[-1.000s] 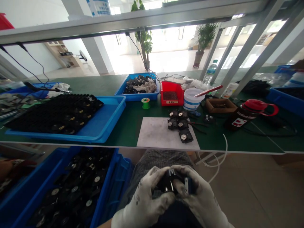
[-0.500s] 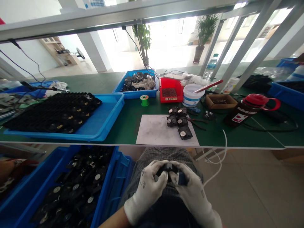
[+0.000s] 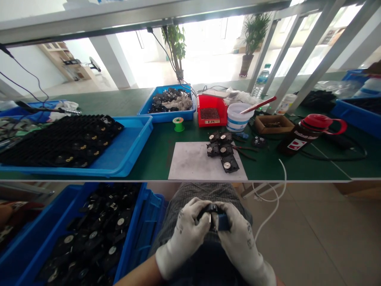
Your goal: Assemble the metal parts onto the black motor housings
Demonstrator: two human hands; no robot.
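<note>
Both of my hands wear white gloves and meet in front of my lap, below the bench edge. In the fingers of my left hand (image 3: pixel 189 228) is a small black part (image 3: pixel 212 207) with a thin shiny edge by the thumb. My right hand (image 3: pixel 242 234) is closed round a dark blue block (image 3: pixel 223 222), its fingers also touching the black part. Much of both items is hidden by the gloves. On the bench ahead, several black units with silver discs (image 3: pixel 226 149) sit on a white sheet (image 3: pixel 187 163).
A blue tray (image 3: pixel 133 139) of black parts stands left, with a blue bin (image 3: pixel 127 234) of disc units below. Behind are a solder spool (image 3: pixel 178 125), a red bin (image 3: pixel 212 101), a white tub (image 3: pixel 238 117), a cardboard box (image 3: pixel 274 125) and a red-lidded bottle (image 3: pixel 300 137).
The black part has tilted between my fingers, and the blue block has turned to show more of its side. My right wrist has shifted slightly. The view has moved a little.
</note>
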